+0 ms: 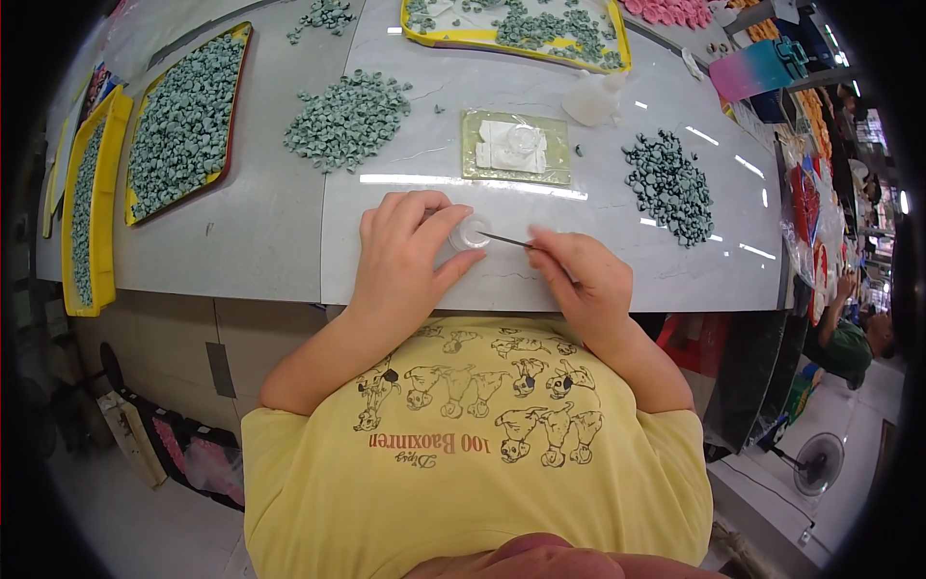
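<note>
My left hand (pixel 410 253) is closed around the side of a small clear round jar (pixel 473 234), thumb and forefinger against its rim, near the table's front edge. In my right hand (pixel 582 280) a thin dark stick-like tool (pixel 505 240) is pinched, its tip reaching into the jar. What is inside the jar is too small to make out. Just beyond, a greenish flat pad (pixel 563 166) bears a white sheet (pixel 497 159) with a clear round piece (pixel 523 141) on top.
Loose heaps of small green pieces lie at the left (pixel 349 121) and right (pixel 670 188). Yellow-rimmed trays of them stand far left (pixel 188 125) and at the back (pixel 516 58). A crumpled whitish bag (pixel 593 99) and pink-and-blue bottle (pixel 752 71) stand back right. Another person (pixel 849 343) sits at far right.
</note>
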